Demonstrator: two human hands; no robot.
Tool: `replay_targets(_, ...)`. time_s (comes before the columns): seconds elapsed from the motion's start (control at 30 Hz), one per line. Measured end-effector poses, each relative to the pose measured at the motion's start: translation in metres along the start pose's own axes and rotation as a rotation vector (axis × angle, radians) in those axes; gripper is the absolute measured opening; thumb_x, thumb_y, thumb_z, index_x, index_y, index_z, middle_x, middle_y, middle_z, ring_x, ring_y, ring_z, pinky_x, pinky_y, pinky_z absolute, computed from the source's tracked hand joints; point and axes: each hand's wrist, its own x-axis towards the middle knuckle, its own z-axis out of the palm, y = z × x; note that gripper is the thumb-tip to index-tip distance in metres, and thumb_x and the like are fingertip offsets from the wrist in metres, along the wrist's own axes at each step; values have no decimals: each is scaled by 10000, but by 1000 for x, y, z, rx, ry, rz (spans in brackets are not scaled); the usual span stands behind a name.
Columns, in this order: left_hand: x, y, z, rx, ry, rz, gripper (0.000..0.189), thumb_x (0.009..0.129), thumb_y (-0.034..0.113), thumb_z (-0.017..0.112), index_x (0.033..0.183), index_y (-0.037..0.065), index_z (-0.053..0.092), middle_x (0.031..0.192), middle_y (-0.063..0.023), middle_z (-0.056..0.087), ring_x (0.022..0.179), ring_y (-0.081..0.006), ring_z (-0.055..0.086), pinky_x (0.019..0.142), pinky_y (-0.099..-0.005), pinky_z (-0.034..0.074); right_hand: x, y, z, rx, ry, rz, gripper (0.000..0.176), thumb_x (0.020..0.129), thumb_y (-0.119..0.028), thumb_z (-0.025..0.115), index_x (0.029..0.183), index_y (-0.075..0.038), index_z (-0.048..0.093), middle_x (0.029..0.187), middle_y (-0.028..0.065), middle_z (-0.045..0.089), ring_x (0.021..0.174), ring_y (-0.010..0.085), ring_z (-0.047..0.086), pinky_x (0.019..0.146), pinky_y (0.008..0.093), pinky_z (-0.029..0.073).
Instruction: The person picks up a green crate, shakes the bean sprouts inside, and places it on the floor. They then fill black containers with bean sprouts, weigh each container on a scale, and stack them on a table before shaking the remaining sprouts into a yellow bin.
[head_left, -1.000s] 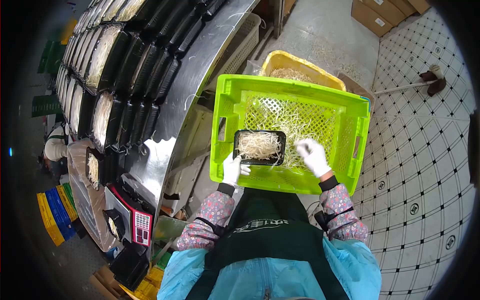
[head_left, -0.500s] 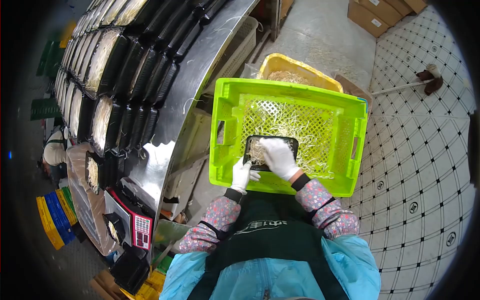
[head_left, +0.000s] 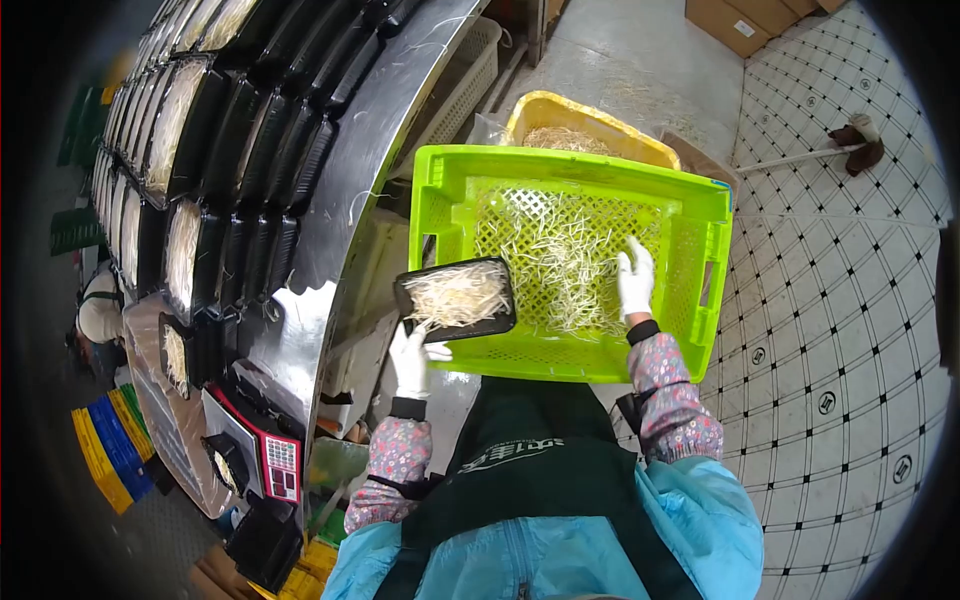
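Note:
My white-gloved left hand (head_left: 410,360) grips the lower left edge of a black plastic tray (head_left: 488,327), which is filled with pale bean sprouts (head_left: 458,296). The tray is held slightly tilted over the left side of a bright green plastic crate (head_left: 570,366). Inside the crate, loose bean sprouts (head_left: 575,285) lie scattered over the mesh bottom. My right hand (head_left: 636,280), also gloved, is over the right part of the crate beside those sprouts. Its fingers are apart, with nothing visible in them.
Stacked black trays of sprouts (head_left: 180,130) fill the metal table (head_left: 345,200) on the left. A red scale (head_left: 280,465) stands at its near end. Behind the crate is a yellow tub (head_left: 600,140). Cardboard boxes (head_left: 740,25) and a long-handled tool (head_left: 800,160) are at the far right.
The tray has moved left with my left hand, from the middle of the crate to its left side. My right hand has left the tray and moved right, its fingers now apart.

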Motion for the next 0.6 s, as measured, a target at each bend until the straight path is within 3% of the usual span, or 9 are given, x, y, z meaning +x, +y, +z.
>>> replay_targets(0.07,-7,10,-11,-27,61,28,366,951,120,471,1294,-4,447,1063,-165,632,540,-227,635,459,-332,559,-5,81,36,-116,-24,542,730,862,-318,651,1454,-38,329,1470,291,304,1367,397,303,1126,442,262)
replay_targets(0.13,-4,-4,-34,-82,113,-3,370,945,100,456,1303,5,456,1057,-168,641,549,-227,642,457,-324,561,-22,50,58,-306,-195,674,890,847,-456,625,1512,-69,179,1521,326,132,1398,503,145,1144,534,166)
replay_targets(0.17,-5,-8,-41,-101,127,-13,369,941,103,468,1298,10,464,1054,-170,644,563,-229,645,456,-324,560,-25,48,83,-329,-292,626,968,828,-551,595,1531,-107,97,1554,291,21,1388,568,19,1137,595,86)
replay_targets(0.2,-9,-8,-44,-99,144,-15,369,941,103,468,1298,10,464,1054,-170,644,563,-229,645,456,-324,560,-27,45,105,-294,-339,458,976,817,-559,605,1533,-123,105,1560,279,23,1388,570,-9,1146,572,53)
replay_targets(0.23,-14,-5,-44,-114,180,-9,375,942,104,469,1304,11,461,1056,-169,644,567,-231,645,455,-324,560,-22,-1,107,-181,-367,493,961,814,-537,626,1533,-144,124,1563,269,30,1396,554,11,1147,567,60)
replay_targets(0.33,-23,-6,-54,-131,236,15,380,934,120,489,1299,12,471,1039,-161,649,599,-224,643,453,-324,557,18,-13,150,-1,-366,185,681,870,-423,621,1445,-136,396,1548,263,146,1426,420,167,1156,449,193)
replay_targets(0.4,-29,-7,-59,-151,254,33,389,926,131,510,1297,19,480,1030,-157,647,621,-218,638,451,-326,557,59,-35,144,-40,-472,46,647,862,-397,631,1415,-122,436,1522,252,244,1408,371,264,1136,391,264)
replay_targets(0.5,-37,-10,-62,-170,279,27,386,927,134,518,1292,17,481,1012,-162,648,583,-219,631,457,-330,561,93,-57,128,-159,-442,-40,661,848,-391,646,1423,-149,429,1509,232,293,1413,382,245,1130,402,281)
replay_targets(0.6,-42,-10,-59,-159,267,7,383,925,136,523,1287,19,485,1009,-166,649,561,-218,627,462,-334,561,86,-68,120,-469,-574,-164,755,814,-447,678,1456,-191,375,1531,213,253,1420,413,200,1112,501,292)
